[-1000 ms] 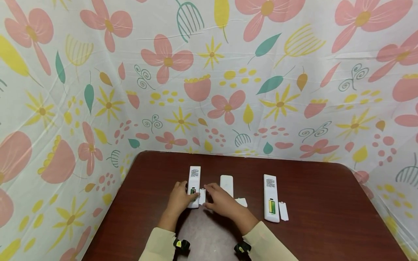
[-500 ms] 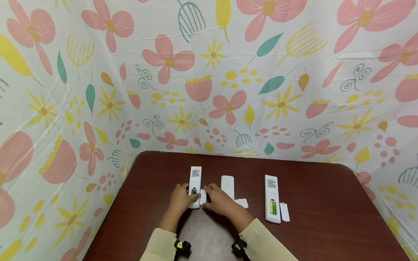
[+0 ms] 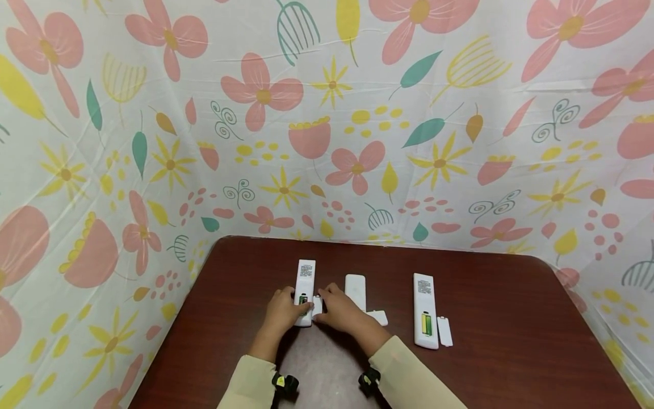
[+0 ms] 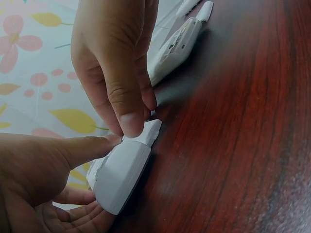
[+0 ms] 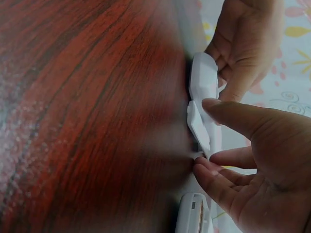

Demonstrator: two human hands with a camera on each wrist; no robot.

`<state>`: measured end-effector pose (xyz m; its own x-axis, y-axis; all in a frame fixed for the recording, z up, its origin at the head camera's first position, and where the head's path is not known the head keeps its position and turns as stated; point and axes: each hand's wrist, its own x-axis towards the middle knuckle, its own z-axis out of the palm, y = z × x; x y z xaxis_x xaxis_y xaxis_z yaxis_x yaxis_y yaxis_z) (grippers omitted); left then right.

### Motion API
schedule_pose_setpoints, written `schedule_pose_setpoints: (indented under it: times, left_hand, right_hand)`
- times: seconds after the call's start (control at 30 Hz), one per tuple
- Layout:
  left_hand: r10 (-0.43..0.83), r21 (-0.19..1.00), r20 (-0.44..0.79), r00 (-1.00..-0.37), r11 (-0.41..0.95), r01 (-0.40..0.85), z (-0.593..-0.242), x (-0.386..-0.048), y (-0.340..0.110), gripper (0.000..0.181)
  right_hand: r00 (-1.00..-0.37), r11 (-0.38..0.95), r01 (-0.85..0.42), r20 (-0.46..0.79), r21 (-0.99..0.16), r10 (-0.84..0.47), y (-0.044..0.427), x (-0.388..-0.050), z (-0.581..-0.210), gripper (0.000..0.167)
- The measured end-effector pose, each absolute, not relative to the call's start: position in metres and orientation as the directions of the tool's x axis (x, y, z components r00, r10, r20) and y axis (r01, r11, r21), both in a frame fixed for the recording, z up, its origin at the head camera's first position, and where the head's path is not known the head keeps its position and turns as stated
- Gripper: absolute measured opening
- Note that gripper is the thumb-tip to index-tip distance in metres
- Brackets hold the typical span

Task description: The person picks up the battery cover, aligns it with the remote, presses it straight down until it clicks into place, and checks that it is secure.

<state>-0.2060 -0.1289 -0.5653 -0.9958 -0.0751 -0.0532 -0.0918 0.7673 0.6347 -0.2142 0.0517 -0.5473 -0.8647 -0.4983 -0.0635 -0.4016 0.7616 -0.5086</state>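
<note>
The left hand (image 3: 281,311) grips a white remote (image 3: 305,274), which lies back side up with its battery bay uncovered; its thumb lies along the remote's right edge. Beside that remote is a small white cover (image 3: 317,305), pinched at its two ends by the right hand (image 3: 347,313). In the right wrist view the cover (image 5: 197,127) leans between the right thumb and fingertips, against the remote (image 5: 203,77). The left wrist view has the remote (image 4: 119,177) in the left hand (image 4: 34,170), while the right hand (image 4: 114,53) reaches down to the cover (image 4: 148,133).
Right of the hands lie a second white remote (image 3: 355,289), partly hidden by the right hand, and its cover (image 3: 378,317). Further right is a third remote (image 3: 423,301) with batteries showing and a cover (image 3: 444,331) alongside. A floral cloth (image 3: 357,113) hangs behind the table (image 3: 490,318).
The right hand has shifted slightly left, and its thumb has come to the near end of the cover. The left hand keeps its grip on the remote.
</note>
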Motion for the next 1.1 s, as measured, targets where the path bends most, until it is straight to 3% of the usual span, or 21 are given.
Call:
schedule_pose_setpoints:
  times: [0.6,1.1]
  left_hand:
    - [-0.081,0.660,-0.088,-0.993,0.742,-0.119,-0.565,-0.204,-0.128,0.049]
    - [-0.078,0.703,-0.112,-0.991,0.699,-0.135,-0.567,-0.203,-0.128,0.045]
  right_hand:
    - [-0.864,0.751,-0.445,0.012,-0.489,-0.504,0.052,-0.216,-0.559,0.065]
    - [-0.874,0.738,-0.405,-0.009,-0.540,-0.486,0.051,-0.215,-0.558,0.063]
